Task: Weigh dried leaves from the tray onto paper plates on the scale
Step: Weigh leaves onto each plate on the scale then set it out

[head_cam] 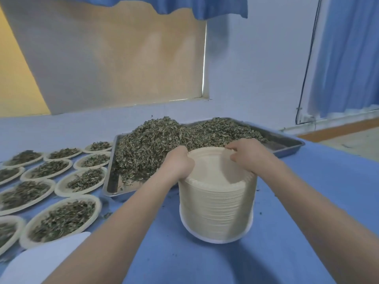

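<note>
Paper plates (pixel 217 201) stand stacked before the heaped tray (pixel 287 144); the top plate (pixel 209 167) is pinched at its rim by the right hand (pixel 249 154) and steadied by the curled left hand (pixel 178 165). Separation is underway; one plate must be freed cleanly.

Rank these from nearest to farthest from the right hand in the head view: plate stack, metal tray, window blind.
1. Plate stack: right under the right hand, which pinches the top plate's far rim.
2. Metal tray: just behind the hand, heaped with dried leaves.
3. Window blind: on the far wall, up and left.
</note>
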`<state>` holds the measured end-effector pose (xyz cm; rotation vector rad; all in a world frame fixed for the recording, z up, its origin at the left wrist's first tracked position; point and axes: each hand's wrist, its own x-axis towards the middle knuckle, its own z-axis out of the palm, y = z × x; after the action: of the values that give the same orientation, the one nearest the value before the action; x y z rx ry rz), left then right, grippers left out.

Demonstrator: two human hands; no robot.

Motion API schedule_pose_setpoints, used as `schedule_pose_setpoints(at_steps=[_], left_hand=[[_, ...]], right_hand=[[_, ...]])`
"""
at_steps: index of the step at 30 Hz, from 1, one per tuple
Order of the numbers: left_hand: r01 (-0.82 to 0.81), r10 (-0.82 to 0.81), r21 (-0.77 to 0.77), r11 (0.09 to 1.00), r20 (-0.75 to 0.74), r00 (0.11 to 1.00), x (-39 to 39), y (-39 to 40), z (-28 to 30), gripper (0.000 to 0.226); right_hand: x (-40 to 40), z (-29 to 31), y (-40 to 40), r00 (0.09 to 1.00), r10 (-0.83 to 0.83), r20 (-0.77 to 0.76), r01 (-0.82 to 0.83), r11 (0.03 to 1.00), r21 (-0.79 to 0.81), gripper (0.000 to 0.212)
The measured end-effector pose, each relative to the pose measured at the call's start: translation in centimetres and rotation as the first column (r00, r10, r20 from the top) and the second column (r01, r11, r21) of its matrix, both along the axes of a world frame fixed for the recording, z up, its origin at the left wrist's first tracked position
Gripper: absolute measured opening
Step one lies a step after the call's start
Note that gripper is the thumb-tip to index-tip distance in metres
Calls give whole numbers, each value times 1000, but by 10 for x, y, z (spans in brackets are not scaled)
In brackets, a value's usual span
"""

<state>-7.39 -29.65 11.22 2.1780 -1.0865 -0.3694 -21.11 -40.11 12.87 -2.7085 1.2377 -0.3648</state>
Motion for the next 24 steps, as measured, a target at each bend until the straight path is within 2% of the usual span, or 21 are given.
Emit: schedule_pose_setpoints(at_steps=[5,9,12,15,20,24], left_hand=[[-7,9,-19,1000,71,997,0,0,18,20],[9,-6,-102,995,33,999,5,7,32,48],[-28,19,-207,978,-45,999,15,24,37,53],[-103,85,-229,968,-88,992,39,56,39,55],[-292,272,-227,929,-115,955,85,149,37,47],[-464,452,-134,875,-110,885,110,234,22,46]], right_hand=[[5,15,-1,1000,-8,5,8,999,-49,50],[11,24,6,998,24,51,-20,996,-83,45],[22,30,19,995,48,91,-37,992,-121,32],[47,32,44,992,101,75,-88,983,-164,39],[118,25,107,952,299,63,-291,950,-114,32],[168,5,174,884,463,63,-461,887,-42,31]])
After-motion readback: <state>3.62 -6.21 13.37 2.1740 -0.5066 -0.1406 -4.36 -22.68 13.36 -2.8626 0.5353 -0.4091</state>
